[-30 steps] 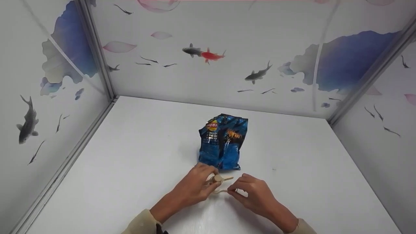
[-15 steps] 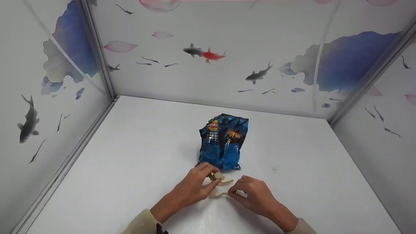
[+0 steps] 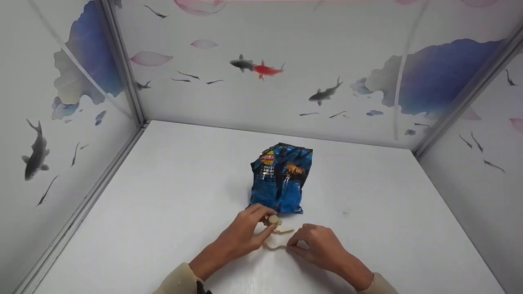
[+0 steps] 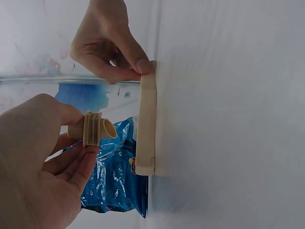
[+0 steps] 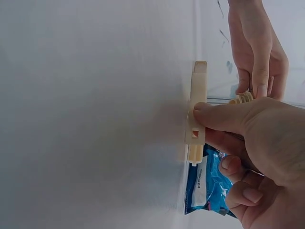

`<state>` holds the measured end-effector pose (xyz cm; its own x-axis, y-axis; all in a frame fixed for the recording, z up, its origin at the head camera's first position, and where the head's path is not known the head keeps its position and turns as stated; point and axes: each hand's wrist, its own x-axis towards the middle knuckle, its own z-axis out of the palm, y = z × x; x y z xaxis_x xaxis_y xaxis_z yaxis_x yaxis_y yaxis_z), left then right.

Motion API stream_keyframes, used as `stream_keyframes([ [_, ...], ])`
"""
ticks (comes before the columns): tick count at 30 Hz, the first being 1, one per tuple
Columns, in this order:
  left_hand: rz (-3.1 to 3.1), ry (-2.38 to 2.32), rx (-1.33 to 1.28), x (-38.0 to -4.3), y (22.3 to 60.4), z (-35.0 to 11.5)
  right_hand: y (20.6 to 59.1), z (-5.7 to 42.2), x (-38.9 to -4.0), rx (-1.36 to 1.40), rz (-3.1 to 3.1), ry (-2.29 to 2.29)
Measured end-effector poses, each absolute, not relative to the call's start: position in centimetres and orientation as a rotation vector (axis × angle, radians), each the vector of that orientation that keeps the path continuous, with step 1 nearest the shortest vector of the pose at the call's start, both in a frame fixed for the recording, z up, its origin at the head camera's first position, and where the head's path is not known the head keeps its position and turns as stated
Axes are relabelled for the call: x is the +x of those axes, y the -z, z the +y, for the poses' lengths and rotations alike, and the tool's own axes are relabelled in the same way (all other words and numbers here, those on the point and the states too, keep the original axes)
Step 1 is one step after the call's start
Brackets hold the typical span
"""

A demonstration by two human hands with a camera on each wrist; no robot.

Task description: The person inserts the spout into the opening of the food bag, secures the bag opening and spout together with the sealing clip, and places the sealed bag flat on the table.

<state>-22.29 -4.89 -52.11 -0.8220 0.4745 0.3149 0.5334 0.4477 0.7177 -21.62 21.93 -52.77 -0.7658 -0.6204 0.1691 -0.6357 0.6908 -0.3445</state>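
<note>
A beige bag clip with a round pour spout is between my hands. My left hand (image 3: 249, 228) holds the ribbed, hollow spout (image 4: 91, 129) between thumb and fingers. My right hand (image 3: 318, 247) pinches the end of a long flat clip arm (image 4: 147, 121), thumb pressed on its face in the right wrist view. In the head view, a second slim arm (image 3: 284, 231) sticks out to the right beside the spout, apart from the pinched one. Left fingers hide where these parts meet. Just beyond the left fingertips lies a blue crisp bag (image 3: 282, 179).
The white tabletop (image 3: 184, 175) is enclosed at the back and sides by panels (image 3: 265, 110) printed with fish and leaves. Metal rails (image 3: 122, 65) run along the corners. A small faint mark (image 3: 345, 212) shows on the table right of the bag.
My right hand has drawn the pinched arm slightly toward me, and the gap between the two arms has widened. My left hand and the bag stay nearly in place.
</note>
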Motion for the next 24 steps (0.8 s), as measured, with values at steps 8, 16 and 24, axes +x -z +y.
stream_keyframes([
  [8,-2.607,1.341,-0.896,-22.36,52.25,-4.91,52.79,21.82,-21.79,1.045,-2.898,-0.607],
  [16,-2.615,1.34,-0.874,-22.25,52.13,-4.87,52.73,21.63,-21.91,1.018,-2.953,-0.679],
  [24,-2.612,1.331,-0.854,-22.26,51.99,-4.75,52.31,21.63,-21.74,0.939,-2.872,-0.727],
])
